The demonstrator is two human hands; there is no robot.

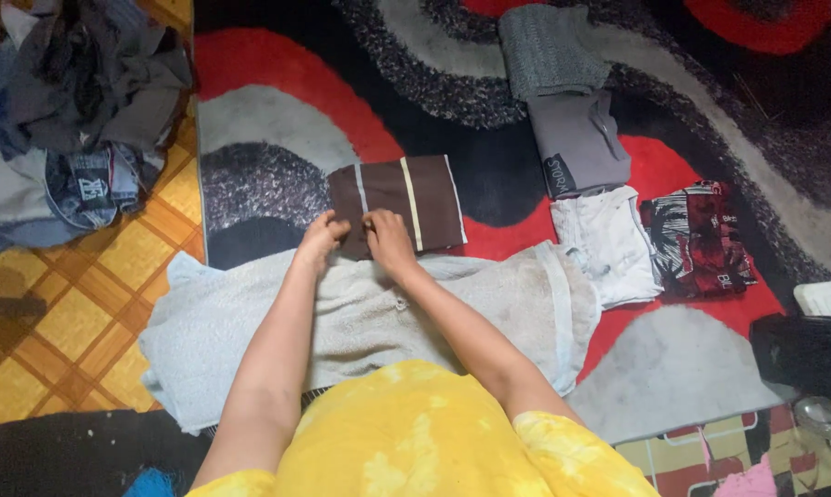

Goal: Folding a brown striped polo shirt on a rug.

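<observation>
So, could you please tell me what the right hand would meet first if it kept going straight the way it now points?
The right hand points away from the person and already touches the folded brown cloth with pale stripes. Going on, it would slide over that cloth, then onto the red and black rug beyond.

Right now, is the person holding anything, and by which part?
Yes. Both hands, left hand and right hand, pinch the near edge of the folded brown striped cloth, close to its left corner, above the pale towel.

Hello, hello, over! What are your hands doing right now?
Left hand and right hand both gripping near edge of brown striped cloth. Cloth folded flat on rug. Pale towel under forearms. Nothing blocking.
</observation>
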